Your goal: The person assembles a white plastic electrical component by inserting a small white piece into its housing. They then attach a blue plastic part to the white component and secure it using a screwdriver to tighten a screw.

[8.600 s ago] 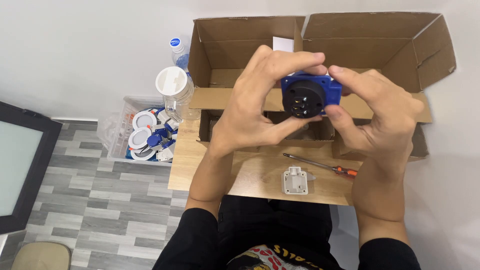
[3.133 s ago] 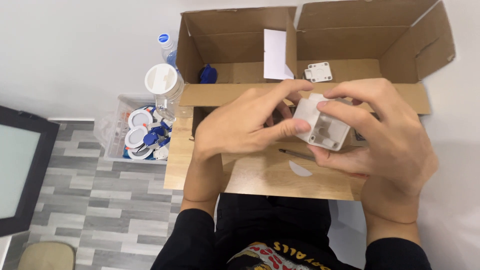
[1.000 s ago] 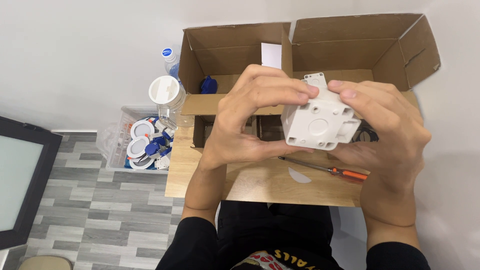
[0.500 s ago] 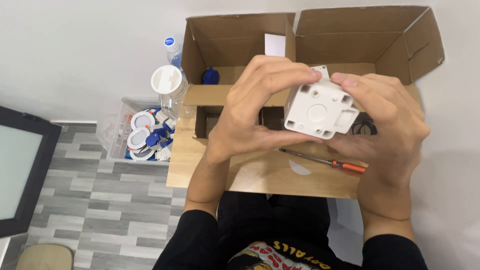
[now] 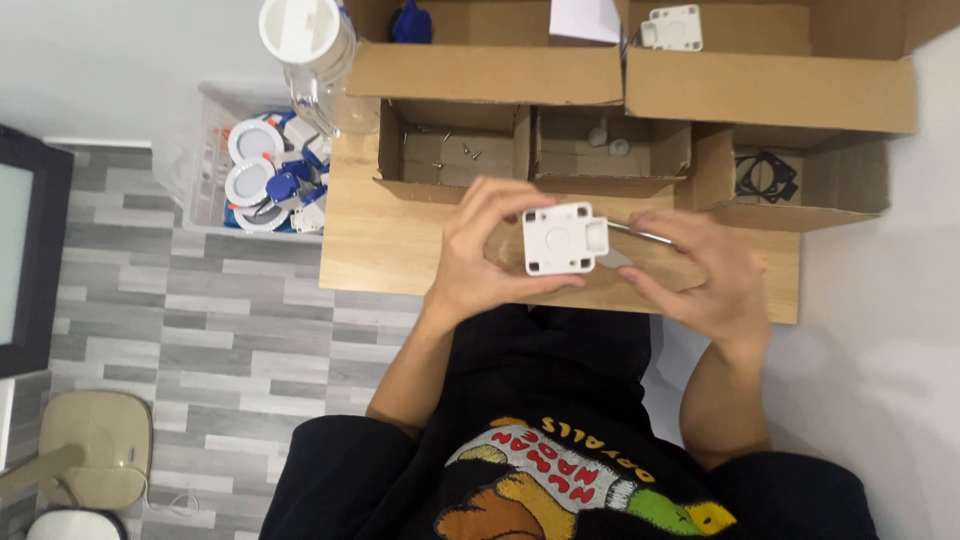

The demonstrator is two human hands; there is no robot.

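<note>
My left hand [image 5: 480, 260] grips a white square plastic box part [image 5: 562, 239] by its left side, just above the small wooden table [image 5: 380, 235]. My right hand [image 5: 700, 275] is beside it on the right, fingers curled; a metal screwdriver shaft [image 5: 640, 234] shows at its fingertips, the handle hidden under the hand. Whether the right hand grips the screwdriver is unclear. Another white square part [image 5: 672, 27] lies in the large cardboard box [image 5: 770, 90] at the back.
Small open cardboard boxes [image 5: 455, 155] hold screws, white caps [image 5: 608, 142] and black gaskets [image 5: 765, 178]. A clear bottle with a white lid [image 5: 310, 50] stands at the back left. A clear bin of round white and blue parts [image 5: 265, 175] sits on the floor.
My hands have lowered from near my face to the table. The white part now rests mainly in my left hand, and my right hand has gone down onto the screwdriver.
</note>
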